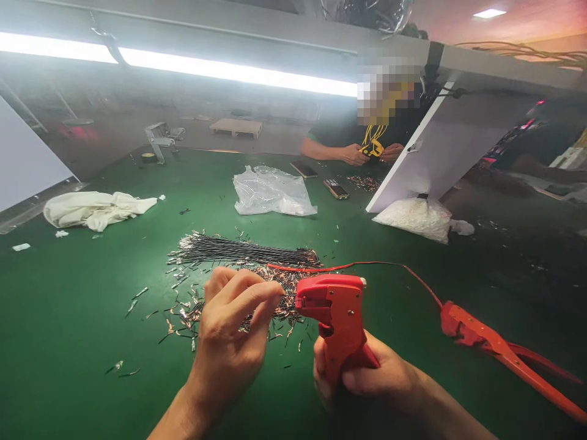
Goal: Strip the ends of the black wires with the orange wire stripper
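Note:
My right hand (362,376) is closed around the handles of a red wire stripper (334,308), held upright with its jaws pointing left. My left hand (233,333) pinches a thin short wire (290,296) between thumb and forefinger, its tip at the tool's jaws. Just behind the hands lies a bundle of thin black wires (247,250) with bare metal ends, and loose stripped wire pieces (183,305) are scattered over the green mat (68,318).
A second red hand tool (499,351) with a red cord lies at the right. Farther back are a clear plastic bag (270,192), a white cloth (94,209), a white bag (417,219), two phones (336,189), and a seated person's hands (355,154) holding yellow wires.

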`<move>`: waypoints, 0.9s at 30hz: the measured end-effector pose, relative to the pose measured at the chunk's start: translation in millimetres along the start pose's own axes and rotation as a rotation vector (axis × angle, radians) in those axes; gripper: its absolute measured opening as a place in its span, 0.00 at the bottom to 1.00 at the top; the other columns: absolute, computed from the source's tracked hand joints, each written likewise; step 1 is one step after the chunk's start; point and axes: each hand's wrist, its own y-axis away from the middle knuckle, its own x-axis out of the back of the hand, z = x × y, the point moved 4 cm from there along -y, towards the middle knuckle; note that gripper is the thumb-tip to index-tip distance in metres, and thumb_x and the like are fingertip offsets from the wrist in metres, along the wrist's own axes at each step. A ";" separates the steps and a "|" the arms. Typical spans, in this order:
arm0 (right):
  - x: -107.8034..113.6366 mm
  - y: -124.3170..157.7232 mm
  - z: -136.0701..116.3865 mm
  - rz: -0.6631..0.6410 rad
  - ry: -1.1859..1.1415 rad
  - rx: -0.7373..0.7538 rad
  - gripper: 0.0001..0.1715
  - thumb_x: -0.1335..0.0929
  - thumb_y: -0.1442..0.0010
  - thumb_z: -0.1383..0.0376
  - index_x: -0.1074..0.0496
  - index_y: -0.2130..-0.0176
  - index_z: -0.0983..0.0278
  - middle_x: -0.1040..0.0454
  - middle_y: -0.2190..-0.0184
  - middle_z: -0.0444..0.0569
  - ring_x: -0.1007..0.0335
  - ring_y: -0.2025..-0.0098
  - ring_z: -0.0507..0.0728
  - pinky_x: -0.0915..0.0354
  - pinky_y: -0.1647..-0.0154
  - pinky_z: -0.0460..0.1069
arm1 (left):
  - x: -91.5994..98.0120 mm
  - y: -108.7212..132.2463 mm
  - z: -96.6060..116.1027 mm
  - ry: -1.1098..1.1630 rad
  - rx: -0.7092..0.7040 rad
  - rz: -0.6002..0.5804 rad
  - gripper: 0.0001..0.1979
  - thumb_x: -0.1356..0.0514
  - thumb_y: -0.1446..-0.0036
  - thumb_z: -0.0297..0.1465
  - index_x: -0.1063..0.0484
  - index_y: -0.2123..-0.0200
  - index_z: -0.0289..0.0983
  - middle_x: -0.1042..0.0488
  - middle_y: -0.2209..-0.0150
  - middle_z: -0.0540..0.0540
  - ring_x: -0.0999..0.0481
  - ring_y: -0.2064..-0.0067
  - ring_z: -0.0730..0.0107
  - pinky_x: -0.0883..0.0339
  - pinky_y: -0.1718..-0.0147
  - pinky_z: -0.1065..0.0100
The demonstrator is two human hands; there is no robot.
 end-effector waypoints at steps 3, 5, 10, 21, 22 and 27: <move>-0.6 -0.4 1.0 -0.014 -0.004 -0.002 0.18 0.27 0.45 0.60 0.27 0.59 0.71 0.27 0.70 0.50 0.32 0.70 0.52 0.37 0.67 0.48 | 1.8 -0.6 0.7 -0.005 -0.002 0.000 0.09 0.42 0.40 0.22 0.28 0.64 0.43 0.27 0.70 0.52 0.36 0.65 0.68 0.42 0.63 0.61; -1.4 -0.9 2.7 0.006 -0.036 0.006 0.17 0.27 0.45 0.60 0.28 0.60 0.70 0.28 0.72 0.49 0.32 0.72 0.52 0.36 0.70 0.47 | 2.8 -1.3 1.9 -0.004 -0.008 0.003 0.09 0.42 0.40 0.22 0.28 0.64 0.43 0.27 0.70 0.52 0.35 0.66 0.68 0.42 0.64 0.61; -5.9 -3.0 4.5 0.028 -0.102 0.024 0.16 0.27 0.46 0.59 0.29 0.65 0.70 0.31 0.78 0.45 0.34 0.78 0.50 0.37 0.77 0.44 | 2.4 -3.0 4.2 0.003 -0.020 -0.010 0.09 0.42 0.40 0.21 0.29 0.64 0.43 0.27 0.71 0.52 0.36 0.66 0.69 0.42 0.64 0.61; -6.7 -1.3 11.9 0.004 -0.132 -0.015 0.20 0.26 0.48 0.55 0.32 0.69 0.67 0.36 0.81 0.42 0.41 0.82 0.48 0.40 0.82 0.43 | -1.3 0.4 3.0 0.030 -0.004 0.013 0.08 0.43 0.40 0.22 0.30 0.63 0.41 0.28 0.70 0.51 0.35 0.64 0.68 0.41 0.64 0.61; -7.6 -0.4 11.7 0.051 -0.160 0.007 0.19 0.26 0.48 0.56 0.32 0.69 0.67 0.37 0.81 0.41 0.42 0.82 0.47 0.41 0.82 0.42 | -1.9 0.5 2.8 0.036 -0.004 0.018 0.08 0.43 0.40 0.21 0.30 0.63 0.41 0.28 0.70 0.51 0.35 0.64 0.68 0.41 0.64 0.62; -14.6 2.9 13.7 0.114 -0.245 -0.014 0.16 0.27 0.47 0.59 0.34 0.71 0.67 0.38 0.81 0.40 0.45 0.83 0.45 0.45 0.83 0.41 | -5.0 2.1 0.4 0.024 0.003 0.030 0.08 0.42 0.40 0.21 0.30 0.63 0.40 0.28 0.70 0.51 0.36 0.65 0.69 0.40 0.65 0.62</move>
